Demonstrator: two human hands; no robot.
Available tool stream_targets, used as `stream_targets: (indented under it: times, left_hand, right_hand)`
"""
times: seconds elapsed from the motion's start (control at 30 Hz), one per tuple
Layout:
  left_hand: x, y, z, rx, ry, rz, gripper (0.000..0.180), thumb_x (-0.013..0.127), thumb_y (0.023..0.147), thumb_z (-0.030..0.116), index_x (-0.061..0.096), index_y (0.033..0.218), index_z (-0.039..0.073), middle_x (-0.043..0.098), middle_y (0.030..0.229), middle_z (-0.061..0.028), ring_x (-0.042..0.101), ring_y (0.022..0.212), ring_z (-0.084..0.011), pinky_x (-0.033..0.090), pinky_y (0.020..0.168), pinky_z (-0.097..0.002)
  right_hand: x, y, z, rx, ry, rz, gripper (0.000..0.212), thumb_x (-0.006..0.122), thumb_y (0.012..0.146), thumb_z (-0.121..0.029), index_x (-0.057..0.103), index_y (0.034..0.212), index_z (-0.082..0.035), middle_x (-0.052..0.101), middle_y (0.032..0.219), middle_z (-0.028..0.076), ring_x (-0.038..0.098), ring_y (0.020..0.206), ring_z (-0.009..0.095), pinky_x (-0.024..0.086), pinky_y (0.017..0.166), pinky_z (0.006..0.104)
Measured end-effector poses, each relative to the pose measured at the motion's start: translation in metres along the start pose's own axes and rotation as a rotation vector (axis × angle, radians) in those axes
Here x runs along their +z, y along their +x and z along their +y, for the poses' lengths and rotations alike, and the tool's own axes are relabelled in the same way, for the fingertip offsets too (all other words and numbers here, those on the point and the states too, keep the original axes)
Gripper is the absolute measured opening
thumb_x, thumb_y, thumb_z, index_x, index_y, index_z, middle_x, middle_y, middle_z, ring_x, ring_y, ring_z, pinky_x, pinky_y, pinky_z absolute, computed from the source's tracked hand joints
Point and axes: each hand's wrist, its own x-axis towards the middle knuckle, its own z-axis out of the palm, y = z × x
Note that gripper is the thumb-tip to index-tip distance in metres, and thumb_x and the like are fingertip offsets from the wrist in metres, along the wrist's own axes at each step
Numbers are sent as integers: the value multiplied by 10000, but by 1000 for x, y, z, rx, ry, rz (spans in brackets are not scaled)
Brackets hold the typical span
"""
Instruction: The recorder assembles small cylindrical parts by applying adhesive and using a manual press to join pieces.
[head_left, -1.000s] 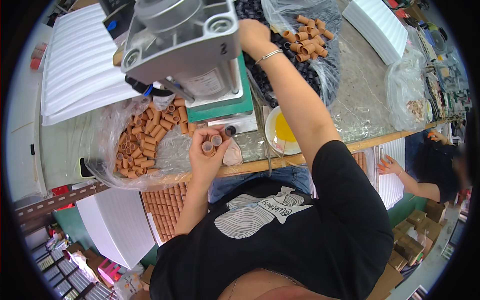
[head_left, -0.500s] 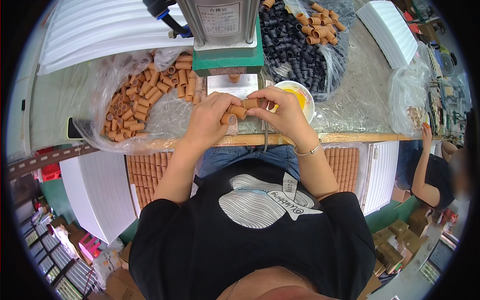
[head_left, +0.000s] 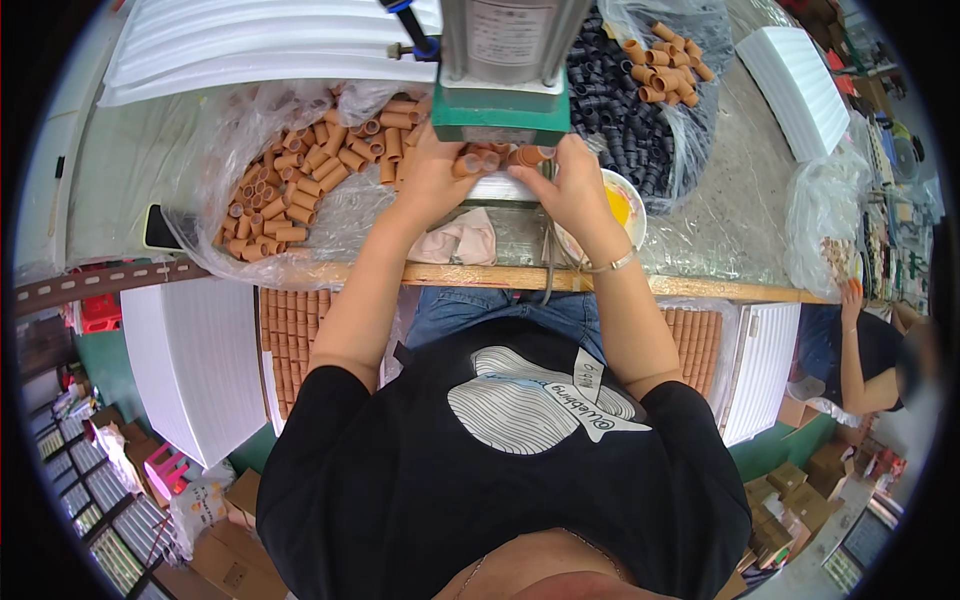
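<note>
Both my hands are at the metal plate (head_left: 500,190) beneath the green head (head_left: 500,117) of a press. My left hand (head_left: 433,182) is closed around orange-brown tube pieces (head_left: 467,165), whose ends show beside its fingers. In my right hand (head_left: 578,188), thumb and fingers grip another orange-brown tube (head_left: 530,156), lying sideways under the press head. The press head partly covers the fingertips of both hands. A crumpled pale pink cloth (head_left: 455,238) lies below my left hand. Beside my right wrist is a white bowl (head_left: 640,222) with something yellow in it.
Clear plastic holds a heap of orange-brown tubes (head_left: 300,180) on the left. Black fittings (head_left: 625,120) and more tubes (head_left: 668,65) lie back right. White foam sheets (head_left: 795,90) and the wooden table edge (head_left: 690,289) border the area. Another person's arm (head_left: 851,350) is far right.
Both hands have moved forward with the tubes, from near the table edge to under the press head. The pink cloth is now uncovered. The view has shifted slightly.
</note>
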Motion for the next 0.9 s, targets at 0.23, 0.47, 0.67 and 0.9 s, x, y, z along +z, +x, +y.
stream_targets:
  times: [0.23, 0.47, 0.67, 0.9]
  left_hand:
    - [-13, -5, -13, -151, -317, 145, 337, 726, 782, 38, 550, 1068, 65, 641, 1027, -118, 628, 979, -193, 485, 837, -304]
    - [-40, -66, 12, -159, -710, 65, 374, 777, 775, 42, 519, 1042, 80, 581, 1016, -12, 554, 970, -101, 452, 851, -261]
    - [-42, -93, 28, -214, -701, -108, 414, 784, 747, -7, 499, 1036, 76, 614, 1031, -38, 574, 1011, -115, 472, 864, -273]
    - [-40, -121, 51, -129, -352, 144, 324, 763, 738, 47, 545, 978, 59, 603, 889, -74, 628, 879, -210, 502, 761, -314]
  right_hand:
    - [25, 21, -5, -24, -80, 26, 286, 825, 668, -204, 681, 892, -98, 638, 931, 103, 567, 919, 349, 455, 770, 428]
    - [4, -3, -18, -25, -208, 1, 503, 838, 673, -227, 624, 1104, -82, 629, 982, 119, 596, 827, 322, 487, 684, 433]
    - [-14, -36, -77, 112, 356, -335, 408, 779, 772, -192, 624, 1133, -81, 642, 933, 113, 619, 703, 246, 472, 695, 362]
    - [16, -53, -81, -59, 33, -236, 153, 711, 847, -207, 629, 897, -88, 651, 721, 90, 605, 639, 284, 428, 647, 372]
